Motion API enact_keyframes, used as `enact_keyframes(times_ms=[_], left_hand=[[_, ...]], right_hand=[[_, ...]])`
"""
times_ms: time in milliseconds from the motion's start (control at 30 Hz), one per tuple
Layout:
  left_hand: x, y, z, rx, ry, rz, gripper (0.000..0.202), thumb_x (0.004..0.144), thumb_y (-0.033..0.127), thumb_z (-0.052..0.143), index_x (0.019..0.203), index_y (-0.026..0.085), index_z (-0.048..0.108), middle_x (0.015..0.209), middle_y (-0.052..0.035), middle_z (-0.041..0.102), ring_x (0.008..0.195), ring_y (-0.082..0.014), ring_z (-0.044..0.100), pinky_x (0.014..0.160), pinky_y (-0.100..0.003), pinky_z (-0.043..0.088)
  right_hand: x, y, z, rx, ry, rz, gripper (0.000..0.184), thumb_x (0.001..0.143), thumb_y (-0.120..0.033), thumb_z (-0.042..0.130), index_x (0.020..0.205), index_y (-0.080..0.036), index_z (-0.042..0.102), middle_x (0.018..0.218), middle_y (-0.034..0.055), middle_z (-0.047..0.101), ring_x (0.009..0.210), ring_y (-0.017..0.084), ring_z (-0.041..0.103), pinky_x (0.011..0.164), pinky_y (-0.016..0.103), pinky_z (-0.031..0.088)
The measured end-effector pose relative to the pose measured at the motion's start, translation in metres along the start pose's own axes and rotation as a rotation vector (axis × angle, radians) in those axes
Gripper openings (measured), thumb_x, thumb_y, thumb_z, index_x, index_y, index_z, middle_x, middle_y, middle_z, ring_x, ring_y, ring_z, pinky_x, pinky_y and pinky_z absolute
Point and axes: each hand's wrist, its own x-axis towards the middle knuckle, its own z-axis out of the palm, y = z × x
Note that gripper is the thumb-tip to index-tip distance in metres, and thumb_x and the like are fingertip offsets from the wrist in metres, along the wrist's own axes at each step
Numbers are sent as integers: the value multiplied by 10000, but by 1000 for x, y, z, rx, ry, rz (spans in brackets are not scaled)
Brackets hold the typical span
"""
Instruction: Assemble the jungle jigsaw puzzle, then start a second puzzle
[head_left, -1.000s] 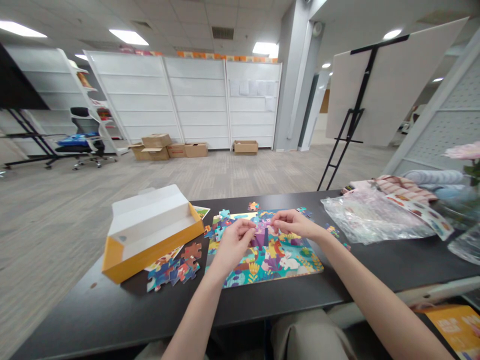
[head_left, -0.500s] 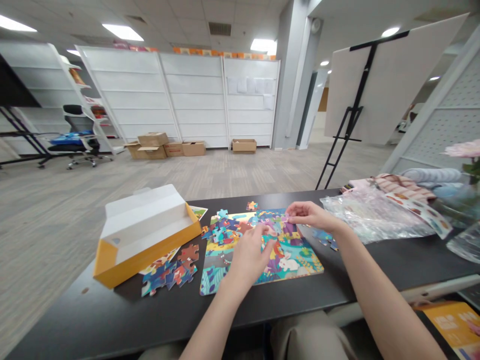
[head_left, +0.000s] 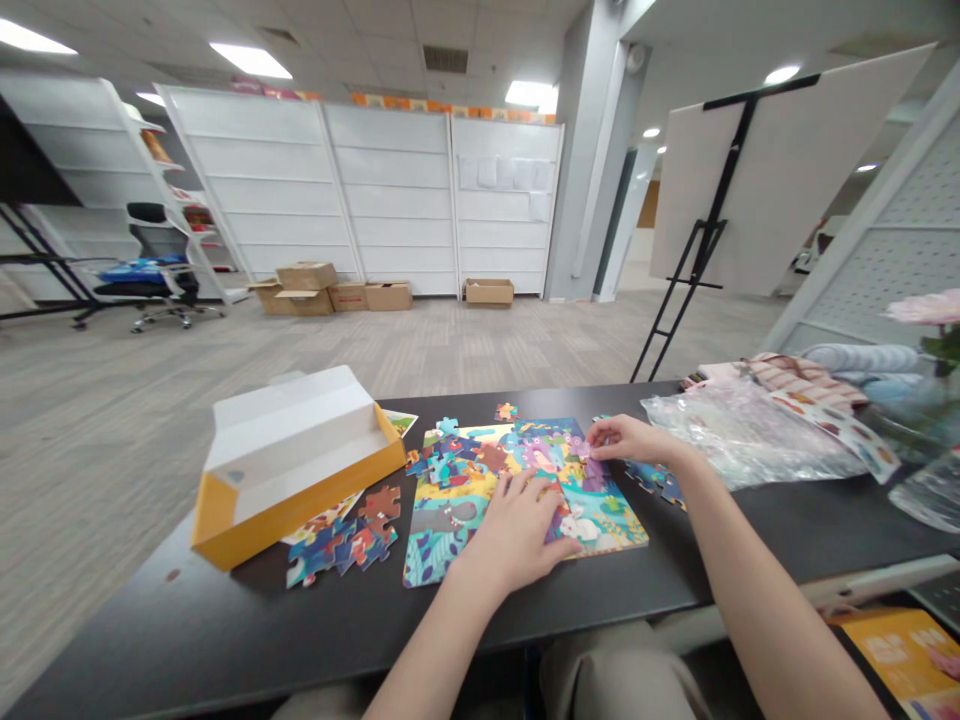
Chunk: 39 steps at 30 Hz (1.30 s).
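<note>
A colourful jigsaw puzzle (head_left: 480, 500) lies on the dark table (head_left: 225, 640) in front of me. My left hand (head_left: 521, 530) rests flat on its lower middle, fingers spread and holding nothing. My right hand (head_left: 626, 440) is at the puzzle's upper right edge, fingers pinched on a small puzzle piece (head_left: 585, 447) that touches the picture. Loose pieces (head_left: 341, 545) lie in a heap left of the puzzle, and a few more (head_left: 652, 478) sit under my right wrist.
An open yellow box (head_left: 292, 470) with a white inside stands at the left. A crumpled clear plastic bag (head_left: 739, 435), folded cloths (head_left: 810, 370) and a glass vase (head_left: 930, 470) crowd the right. An orange booklet (head_left: 911, 655) lies low at the right.
My left hand has let go of the piece and come down flat on the puzzle's lower part. My right hand has carried the piece to the upper right edge.
</note>
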Motion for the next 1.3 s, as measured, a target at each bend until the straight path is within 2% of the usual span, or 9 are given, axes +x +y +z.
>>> enact_keyframes(times_ms=[167, 367, 667, 867, 1033, 1300], left_hand=[[-1, -1, -1, -1, 2, 4, 401, 858, 519, 688, 1123, 221, 648, 1315, -86, 618, 1292, -316, 485, 1129, -525, 336], [-1, 1, -4, -6, 1, 8, 385, 862, 501, 690, 1119, 218, 644, 1310, -90, 620, 1270, -311, 501, 1104, -500, 370], [-1, 0, -2, 0, 15, 17, 379, 869, 501, 683, 1119, 219, 640, 1303, -86, 621, 1257, -306, 507, 1094, -487, 372], [-1, 0, -1, 6, 8, 21, 379, 872, 493, 678, 1123, 212, 635, 1314, -95, 614, 1266, -309, 499, 1091, -483, 375], [-2, 0, 0, 6, 14, 20, 383, 882, 498, 663, 1137, 214, 629, 1319, -92, 614, 1261, -306, 501, 1101, -495, 362], [-2, 0, -1, -2, 15, 21, 348, 884, 475, 666, 1123, 225, 625, 1303, -75, 623, 1252, -298, 509, 1098, -490, 364]], right_hand=[[1, -1, 3, -133, 2, 1, 494, 705, -604, 721, 903, -152, 742, 845, 74, 703, 771, 202, 604, 696, 300, 464], [4, 6, 5, -157, 15, -10, 503, 681, -586, 754, 942, -157, 745, 794, 42, 664, 709, 174, 567, 639, 277, 439], [7, 0, 10, -194, 31, -26, 449, 707, -545, 755, 970, -181, 770, 814, 52, 703, 701, 185, 585, 654, 287, 440], [12, -11, 24, -278, 70, -134, 435, 800, -558, 679, 998, -185, 784, 820, 59, 670, 697, 179, 547, 646, 284, 403], [13, -14, 27, -308, 68, -158, 436, 785, -565, 703, 993, -192, 785, 844, 56, 660, 721, 176, 552, 678, 281, 404], [13, -9, 27, -272, 46, -142, 458, 769, -574, 710, 987, -176, 764, 806, 46, 650, 724, 178, 547, 648, 272, 414]])
